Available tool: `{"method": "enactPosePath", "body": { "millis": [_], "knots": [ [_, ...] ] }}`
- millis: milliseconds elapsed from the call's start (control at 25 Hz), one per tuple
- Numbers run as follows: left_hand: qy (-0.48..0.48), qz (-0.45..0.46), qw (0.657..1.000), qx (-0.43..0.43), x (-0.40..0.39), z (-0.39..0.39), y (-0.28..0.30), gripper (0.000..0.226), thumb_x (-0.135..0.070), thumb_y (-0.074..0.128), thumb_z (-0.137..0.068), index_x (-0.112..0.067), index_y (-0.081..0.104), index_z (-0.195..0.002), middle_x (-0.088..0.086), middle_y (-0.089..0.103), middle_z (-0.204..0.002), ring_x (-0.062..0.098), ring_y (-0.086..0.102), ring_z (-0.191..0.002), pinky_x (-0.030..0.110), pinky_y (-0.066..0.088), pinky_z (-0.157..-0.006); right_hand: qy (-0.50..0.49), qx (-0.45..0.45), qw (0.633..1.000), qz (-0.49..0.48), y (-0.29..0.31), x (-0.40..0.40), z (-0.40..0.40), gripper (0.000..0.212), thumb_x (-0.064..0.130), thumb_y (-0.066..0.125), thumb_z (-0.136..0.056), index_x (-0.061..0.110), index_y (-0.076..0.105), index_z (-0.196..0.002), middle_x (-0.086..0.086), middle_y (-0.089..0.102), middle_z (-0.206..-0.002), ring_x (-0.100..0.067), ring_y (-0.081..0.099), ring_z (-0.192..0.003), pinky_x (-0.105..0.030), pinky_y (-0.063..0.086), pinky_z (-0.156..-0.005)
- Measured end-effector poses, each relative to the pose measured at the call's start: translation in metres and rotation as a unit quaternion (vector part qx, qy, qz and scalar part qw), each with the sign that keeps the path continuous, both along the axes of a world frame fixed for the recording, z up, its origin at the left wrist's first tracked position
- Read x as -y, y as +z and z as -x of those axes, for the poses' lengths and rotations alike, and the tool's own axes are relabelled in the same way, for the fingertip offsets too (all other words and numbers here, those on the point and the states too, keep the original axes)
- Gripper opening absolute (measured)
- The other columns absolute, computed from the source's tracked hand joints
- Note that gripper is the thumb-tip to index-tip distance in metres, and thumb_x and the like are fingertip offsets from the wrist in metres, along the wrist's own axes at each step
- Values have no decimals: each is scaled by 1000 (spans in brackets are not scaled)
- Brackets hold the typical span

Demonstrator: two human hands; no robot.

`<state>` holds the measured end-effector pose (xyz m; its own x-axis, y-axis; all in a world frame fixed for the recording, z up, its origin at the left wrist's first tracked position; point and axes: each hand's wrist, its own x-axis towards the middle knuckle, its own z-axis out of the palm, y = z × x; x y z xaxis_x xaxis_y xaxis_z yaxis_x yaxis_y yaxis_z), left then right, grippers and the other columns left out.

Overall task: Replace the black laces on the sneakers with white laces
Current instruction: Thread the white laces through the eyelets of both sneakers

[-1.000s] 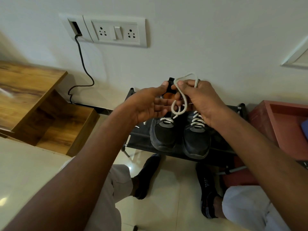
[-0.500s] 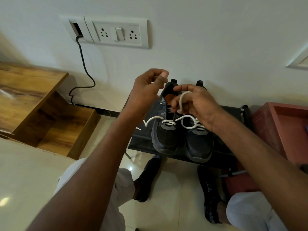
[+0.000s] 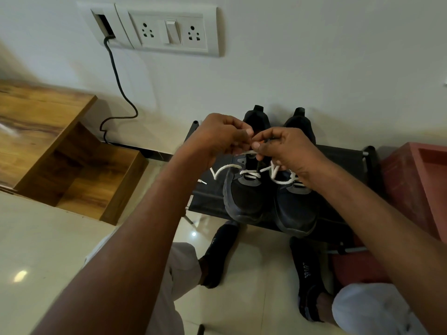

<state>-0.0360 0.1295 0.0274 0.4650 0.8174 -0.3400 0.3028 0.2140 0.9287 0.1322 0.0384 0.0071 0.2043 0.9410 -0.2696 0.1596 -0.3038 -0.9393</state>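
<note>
Hands meet over the pair of sneakers on the black shoe rack (image 3: 343, 163). Left hand (image 3: 217, 136) pinches the white lace (image 3: 226, 168) at its fingertips, a loose end trailing off to its left. Just beside it, right hand (image 3: 285, 151) pinches the same lace above the left sneaker (image 3: 244, 199); the right sneaker (image 3: 297, 209) sits below its wrist, already white-laced. Judging by this, a bow is being tied; next comes forming and pulling loops snug.

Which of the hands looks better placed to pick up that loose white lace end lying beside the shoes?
Probably the left hand. The loose lace end lies on the black rack on that hand's side, just below it, beside the left sneaker. The right hand would have to cross over both shoes.
</note>
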Motion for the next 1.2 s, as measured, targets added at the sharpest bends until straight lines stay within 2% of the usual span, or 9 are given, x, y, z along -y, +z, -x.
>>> {"method": "enactPosePath", "body": {
  "millis": [120,240,440,600,760,840,1000,1080,1200],
  "knots": [
    [-34,16,996,-82,-6,2,-2,27,-31,71,-97,-6,74,-107,15,78,-100,19,69,-81,26,52,-60,-34,-55,998,6,-8,-5,-6,12,14,68,-100,10,76,-109,-8,73,-86,-6,46,-52,-21,39,-48],
    [-56,23,993,-104,-10,4,-4,19,-21,72,-96,-4,76,-104,12,79,-91,14,71,-73,22,49,-54,-43,-77,996,21,-13,-7,-12,14,13,67,-101,9,77,-109,-9,74,-90,-6,48,-52,-21,40,-48],
    [-14,-13,998,-52,-12,5,-4,13,-7,74,-92,-2,75,-105,13,77,-83,14,72,-67,21,56,-58,8,-23,1000,-9,-15,-6,-10,16,19,76,-95,8,78,-106,-9,80,-89,-9,55,-55,-21,47,-54],
    [-84,-34,990,-106,-18,4,-8,13,-11,70,-97,-10,72,-110,11,79,-86,18,74,-74,22,52,-59,27,90,995,-44,-21,-8,-7,3,10,76,-94,8,75,-92,-7,79,-81,-18,73,-66,-19,55,-58],
    [-134,-82,977,-147,-20,2,-9,15,-9,65,-99,-13,72,-111,11,79,-84,16,72,-71,22,45,-56,69,227,969,-62,-29,-8,-3,19,8,72,-96,20,79,-109,7,77,-87,-3,72,-78,-14,52,-71],
    [-131,-95,975,-153,-21,1,-9,15,-9,66,-98,-14,71,-111,10,77,-79,14,66,-65,25,44,-57,73,218,970,-80,-29,-8,0,22,14,73,-97,25,80,-113,12,76,-90,-2,70,-88,-16,51,-77],
    [-126,-128,971,-157,-26,1,-14,22,-8,58,-101,-20,69,-116,7,70,-74,13,61,-62,25,46,-57,13,190,975,-112,-35,-9,3,15,31,78,-94,28,83,-108,12,79,-92,-1,73,-88,-29,61,-86],
    [-140,-201,951,-191,-28,2,-21,40,-2,51,-98,-30,71,-117,3,66,-70,13,59,-62,28,49,-59,-12,247,962,-113,-40,-9,2,15,33,77,-94,33,82,-108,14,79,-92,-1,73,-85,-31,62,-84],
    [-227,-257,896,-283,-28,5,-29,60,1,55,-88,-46,68,-123,5,63,-70,26,59,-68,47,56,-73,12,349,932,-95,-46,-5,6,16,33,74,-95,34,82,-109,12,79,-91,-2,66,-76,-18,54,-72]
  ]
}}
